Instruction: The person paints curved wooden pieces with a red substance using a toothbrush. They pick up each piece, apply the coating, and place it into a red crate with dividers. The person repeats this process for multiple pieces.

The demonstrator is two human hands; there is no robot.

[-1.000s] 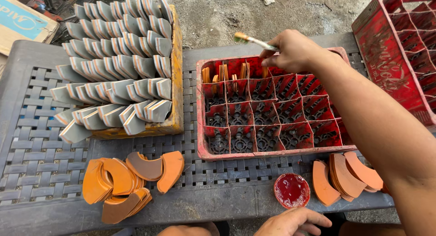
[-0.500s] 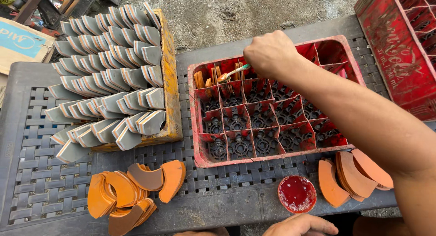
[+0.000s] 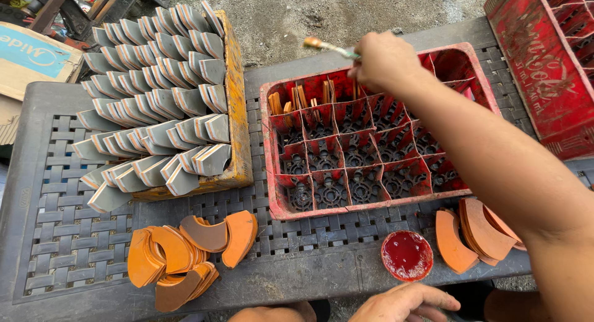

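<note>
My right hand (image 3: 383,62) reaches over the back edge of a red divided crate (image 3: 272,148) and grips a thin paintbrush (image 3: 328,46), whose bristles point left above the crate's rim. A few orange curved pieces (image 3: 297,99) stand in the crate's back row; the other cells hold nothing. My left hand (image 3: 405,303) rests on the table's front edge, fingers loosely apart and holding nothing, just below a small round lid of red paint (image 3: 406,255).
A yellow crate (image 3: 238,111) at the left is packed with several grey curved pieces (image 3: 154,93). Orange curved pieces lie in piles at the front left (image 3: 185,254) and front right (image 3: 473,232). A second red crate (image 3: 544,56) stands at the right. Everything rests on a grey woven-pattern table (image 3: 49,223).
Half a second ago the brush dipped into the crate's back row. My right hand has lifted it out and shifted slightly right. The left hand stays at the table's edge.
</note>
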